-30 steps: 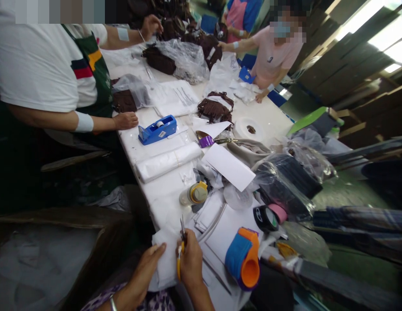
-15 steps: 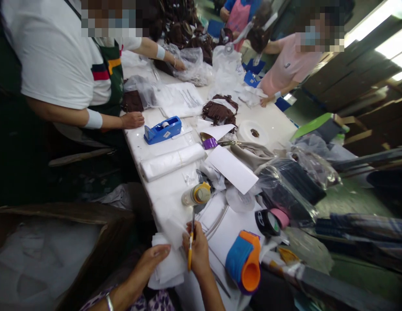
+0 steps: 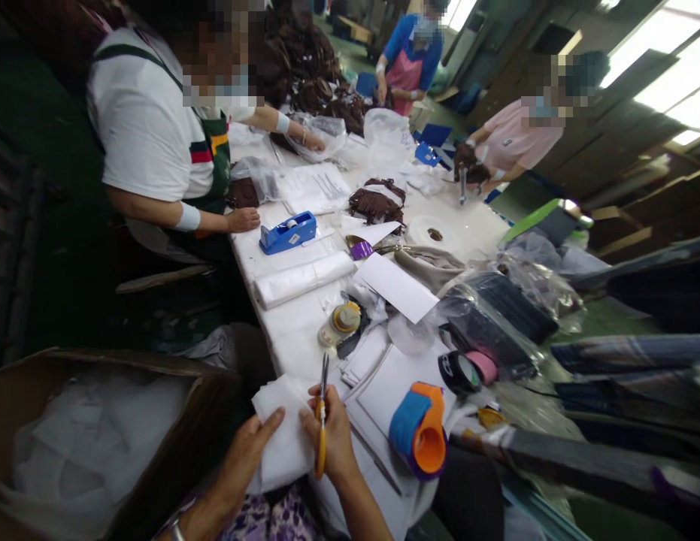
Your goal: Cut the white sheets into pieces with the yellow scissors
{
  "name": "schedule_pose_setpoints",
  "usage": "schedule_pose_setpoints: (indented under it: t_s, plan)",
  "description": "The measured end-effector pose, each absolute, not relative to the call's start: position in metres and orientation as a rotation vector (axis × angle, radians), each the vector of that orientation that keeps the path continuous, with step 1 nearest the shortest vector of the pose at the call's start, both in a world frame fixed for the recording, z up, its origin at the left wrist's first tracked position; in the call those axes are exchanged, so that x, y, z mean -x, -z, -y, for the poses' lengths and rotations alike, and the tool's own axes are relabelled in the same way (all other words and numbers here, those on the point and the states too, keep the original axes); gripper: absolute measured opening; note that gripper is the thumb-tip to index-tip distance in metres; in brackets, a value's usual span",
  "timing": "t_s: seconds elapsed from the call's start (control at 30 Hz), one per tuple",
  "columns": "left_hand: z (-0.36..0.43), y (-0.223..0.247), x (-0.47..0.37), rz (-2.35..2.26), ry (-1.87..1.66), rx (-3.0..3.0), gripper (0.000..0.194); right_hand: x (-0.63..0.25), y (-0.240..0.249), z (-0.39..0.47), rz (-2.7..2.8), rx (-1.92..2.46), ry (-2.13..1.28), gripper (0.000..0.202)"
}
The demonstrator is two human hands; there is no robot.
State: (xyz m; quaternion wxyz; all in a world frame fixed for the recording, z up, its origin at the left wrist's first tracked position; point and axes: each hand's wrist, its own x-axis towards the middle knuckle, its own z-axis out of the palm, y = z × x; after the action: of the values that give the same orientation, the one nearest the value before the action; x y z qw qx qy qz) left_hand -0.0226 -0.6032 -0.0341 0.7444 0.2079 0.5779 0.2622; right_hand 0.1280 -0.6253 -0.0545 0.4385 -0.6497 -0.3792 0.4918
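My left hand (image 3: 249, 449) grips a stack of thin white sheets (image 3: 285, 443) by its left side, thumb on top. In my right hand (image 3: 334, 432) are scissors (image 3: 321, 432) with yellow handles, blades pointing away from me. The right thumb and fingers also lie at the right edge of the sheets; whether they pinch them I cannot tell. Just beyond the blade tips stands a bottle (image 3: 340, 323) with a yellow-trimmed lid. To the right of my right hand is an orange and blue tape dispenser (image 3: 427, 443).
White paper sheets (image 3: 377, 443) lie beside my right arm. A blue tape dispenser (image 3: 287, 233) and a rolled white bundle (image 3: 304, 278) are farther up the table. A carton (image 3: 208, 394) with white sheets stands at lower left. Co-workers stand along the table, one at the left (image 3: 152, 143).
The view has shifted slightly. The stack now shows broad and flat between my hands, where a sheet was raised at the right. The right co-worker has lowered a brown item to the table.
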Motion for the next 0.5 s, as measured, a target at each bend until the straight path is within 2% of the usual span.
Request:
schedule_pose_setpoints:
  t_s: [0.3, 0.5]
  plan:
    - [0.629, 0.025, 0.008, -1.189, -0.565, -0.552, 0.049, -0.143, 0.028, 0.652, 1.129, 1.649, -1.105, 0.028]
    - [0.626, 0.014, 0.006, -1.116, -0.676, -0.371, 0.046, -0.168, 0.004, 0.683, 0.786, 1.408, -1.363, 0.04]
